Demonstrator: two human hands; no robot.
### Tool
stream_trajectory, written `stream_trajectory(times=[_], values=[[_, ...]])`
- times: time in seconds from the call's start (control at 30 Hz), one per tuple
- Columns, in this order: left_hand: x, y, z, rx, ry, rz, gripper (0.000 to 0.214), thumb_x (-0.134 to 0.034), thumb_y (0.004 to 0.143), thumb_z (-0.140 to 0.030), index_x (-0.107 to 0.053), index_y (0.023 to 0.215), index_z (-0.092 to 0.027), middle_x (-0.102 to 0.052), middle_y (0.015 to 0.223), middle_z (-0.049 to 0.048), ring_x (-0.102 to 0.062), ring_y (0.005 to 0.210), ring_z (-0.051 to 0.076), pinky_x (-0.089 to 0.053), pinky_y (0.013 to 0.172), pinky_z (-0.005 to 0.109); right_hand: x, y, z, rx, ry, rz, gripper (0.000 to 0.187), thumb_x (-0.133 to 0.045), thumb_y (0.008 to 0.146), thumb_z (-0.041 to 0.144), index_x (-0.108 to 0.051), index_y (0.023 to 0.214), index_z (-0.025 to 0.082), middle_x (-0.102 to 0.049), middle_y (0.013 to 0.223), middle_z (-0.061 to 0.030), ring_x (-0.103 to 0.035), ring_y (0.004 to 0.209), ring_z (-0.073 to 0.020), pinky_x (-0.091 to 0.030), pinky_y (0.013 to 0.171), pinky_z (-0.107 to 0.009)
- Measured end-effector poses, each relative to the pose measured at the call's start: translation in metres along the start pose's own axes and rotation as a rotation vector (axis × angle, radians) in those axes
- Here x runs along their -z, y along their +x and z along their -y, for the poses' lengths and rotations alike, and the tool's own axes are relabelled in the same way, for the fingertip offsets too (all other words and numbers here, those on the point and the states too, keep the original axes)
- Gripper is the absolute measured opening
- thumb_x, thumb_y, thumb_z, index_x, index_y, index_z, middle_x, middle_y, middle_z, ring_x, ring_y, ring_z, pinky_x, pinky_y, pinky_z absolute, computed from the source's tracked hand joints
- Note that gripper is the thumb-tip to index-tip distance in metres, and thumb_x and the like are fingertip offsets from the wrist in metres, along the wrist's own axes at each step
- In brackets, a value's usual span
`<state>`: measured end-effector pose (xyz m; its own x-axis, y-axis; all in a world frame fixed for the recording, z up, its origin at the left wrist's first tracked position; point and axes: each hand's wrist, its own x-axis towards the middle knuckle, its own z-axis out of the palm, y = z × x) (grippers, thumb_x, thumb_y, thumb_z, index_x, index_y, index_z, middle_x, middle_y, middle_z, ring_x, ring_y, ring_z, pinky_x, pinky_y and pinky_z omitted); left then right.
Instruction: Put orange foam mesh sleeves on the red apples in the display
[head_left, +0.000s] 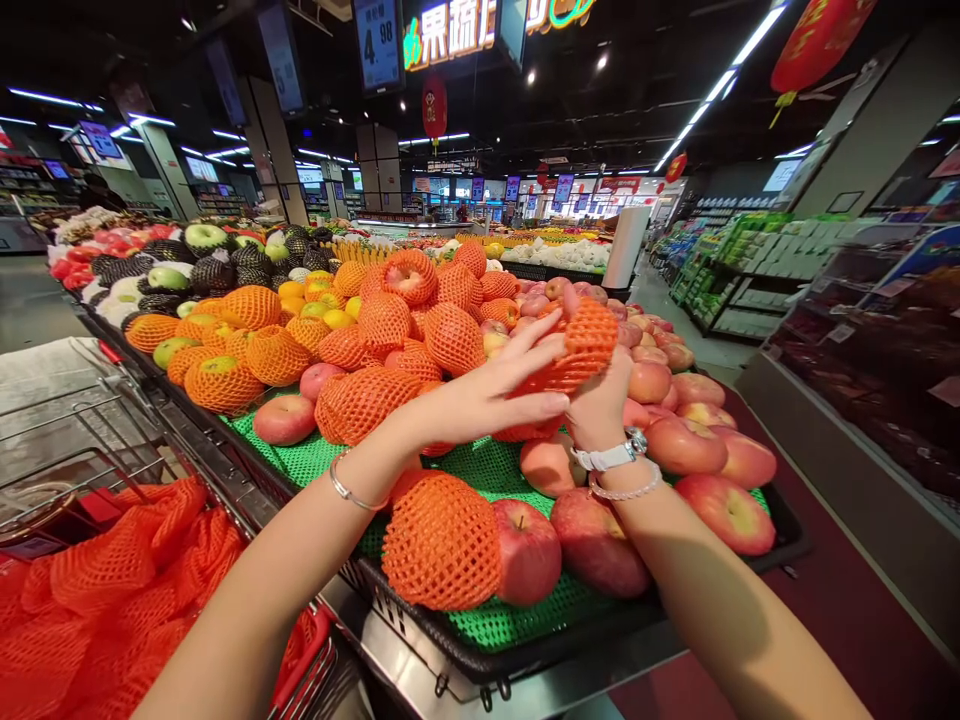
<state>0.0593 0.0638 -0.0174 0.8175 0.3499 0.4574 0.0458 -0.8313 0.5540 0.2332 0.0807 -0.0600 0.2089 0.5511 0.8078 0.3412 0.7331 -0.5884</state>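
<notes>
**Foam net sleeve held over apple display; right grip closed, left open**

The right hand (604, 405) has its grip closed on an orange foam net sleeve (576, 345), held at 12 o'clock above the apples. The left hand (491, 395) has its grip open, with spread fingers (536, 340) touching the sleeve. The hands are just apart at the wrists.

At 6 o'clock, a netted apple (441, 540) lies just beside a bare red apple (529, 552) on green mesh matting (525, 622). The black tray rim (570, 640) marks the near edge of the display surface. Beyond that edge, orange netting (97, 590) is heaped at 7 o'clock, and a wire shopping cart (82, 430) stands at 9 o'clock. Open maroon floor (840, 570) lies at 4 o'clock. Dark striped melons (214, 275) sit at 11 o'clock, and a shelved aisle (739, 275) runs off at 2 o'clock.
</notes>
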Motion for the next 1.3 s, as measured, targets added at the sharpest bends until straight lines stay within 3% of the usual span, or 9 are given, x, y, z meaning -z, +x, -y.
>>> stream_trajectory(times=[0.07, 0.17, 0.27, 0.37, 0.57, 0.7, 0.83, 1.0, 1.3], values=[[-0.006, -0.001, 0.001, -0.041, 0.048, 0.002, 0.077, -0.042, 0.087, -0.073, -0.03, 0.152, -0.034, 0.002, 0.168, -0.0008, 0.005, 0.155, 0.028, -0.003, 0.126, 0.047, -0.005, 0.002, 0.007, -0.082, 0.181, -0.122, 0.02, -0.064, 0.074, 0.038, -0.063, 0.089, 0.025, -0.068, 0.086, -0.0044, -0.065, 0.083, -0.0218, -0.056, 0.074, -0.036], [-0.012, 0.0, 0.005, -0.066, 0.05, 0.004, 0.078, -0.044, 0.088, -0.071, -0.029, 0.153, -0.031, -0.002, 0.168, 0.002, 0.005, 0.155, 0.027, -0.006, 0.126, 0.048, -0.009, 0.004, 0.02, -0.152, 0.373, -0.108, 0.038, -0.063, 0.076, 0.042, -0.062, 0.111, 0.03, -0.069, 0.113, -0.0053, -0.065, 0.108, -0.0235, -0.054, 0.096, -0.04], [-0.009, 0.002, 0.006, -0.088, -0.002, -0.028, 0.07, -0.046, 0.088, -0.069, -0.044, 0.145, -0.028, -0.026, 0.164, 0.0056, -0.011, 0.154, 0.028, -0.015, 0.126, 0.048, -0.009, 0.007, 0.027, -0.12, 0.39, -0.043, 0.045, -0.065, 0.074, 0.045, -0.062, 0.117, 0.031, -0.067, 0.122, -0.0055, -0.061, 0.12, -0.0251, -0.05, 0.105, -0.043], [0.003, 0.003, 0.003, -0.125, -0.056, -0.131, 0.055, -0.046, 0.091, -0.064, -0.063, 0.124, -0.024, -0.058, 0.142, 0.0095, -0.047, 0.138, 0.027, -0.035, 0.119, 0.045, -0.009, 0.009, 0.026, -0.109, 0.367, 0.055, 0.052, -0.068, 0.071, 0.052, -0.062, 0.118, 0.032, -0.068, 0.122, -0.007, -0.057, 0.125, -0.0285, -0.054, 0.099, -0.045], [0.062, -0.023, 0.008, -0.041, -0.084, -0.62, 0.034, -0.05, 0.094, -0.045, -0.066, 0.109, -0.019, -0.074, 0.1, 0.0071, -0.07, 0.093, 0.018, -0.056, 0.09, 0.034, -0.008, 0.009, 0.024, -0.173, 0.319, 0.266, 0.057, -0.063, 0.074, 0.059, -0.059, 0.123, 0.032, -0.068, 0.123, -0.0084, -0.059, 0.123, -0.0281, -0.056, 0.095, -0.042], [0.112, -0.082, 0.033, 0.365, 0.199, -0.916, 0.027, -0.05, 0.087, -0.034, -0.064, 0.104, -0.019, -0.072, 0.097, 0.0074, -0.069, 0.082, 0.017, -0.056, 0.081, 0.033, -0.006, 0.006, 0.022, -0.104, 0.314, 0.434, 0.051, -0.063, 0.078, 0.048, -0.059, 0.125, 0.03, -0.069, 0.121, -0.009, -0.062, 0.118, -0.0271, -0.054, 0.098, -0.043], [0.134, -0.15, 0.053, 0.816, 0.628, -0.648, 0.037, -0.047, 0.076, -0.024, -0.062, 0.107, -0.012, -0.069, 0.113, 0.0132, -0.064, 0.106, 0.025, -0.05, 0.099, 0.042, -0.009, 0.003, 0.022, 0.019, 0.211, 0.551, 0.044, -0.06, 0.08, 0.04, -0.064, 0.12, 0.024, -0.071, 0.115, -0.0103, -0.061, 0.118, -0.0277, -0.048, 0.104, -0.045], [0.129, -0.187, 0.074, 0.983, 0.747, -0.141, 0.058, -0.05, 0.077, -0.04, -0.053, 0.127, -0.012, -0.06, 0.131, 0.0152, -0.058, 0.12, 0.028, -0.044, 0.106, 0.039, -0.009, 0.001, 0.015, 0.098, 0.039, 0.621, 0.033, -0.053, 0.08, 0.027, -0.069, 0.108, 0.02, -0.074, 0.104, -0.0112, -0.062, 0.112, -0.028, -0.042, 0.108, -0.048], [0.118, -0.165, 0.108, 1.066, 0.869, -0.107, 0.074, -0.057, 0.07, -0.04, -0.043, 0.137, -0.01, -0.059, 0.129, 0.0252, -0.053, 0.121, 0.044, -0.041, 0.1, 0.056, -0.005, -0.001, 0.006, 0.096, -0.217, 0.642, 0.025, -0.044, 0.07, 0.009, -0.065, 0.083, 0.015, -0.071, 0.091, -0.0129, -0.06, 0.089, -0.0254, -0.051, 0.087, -0.044]])
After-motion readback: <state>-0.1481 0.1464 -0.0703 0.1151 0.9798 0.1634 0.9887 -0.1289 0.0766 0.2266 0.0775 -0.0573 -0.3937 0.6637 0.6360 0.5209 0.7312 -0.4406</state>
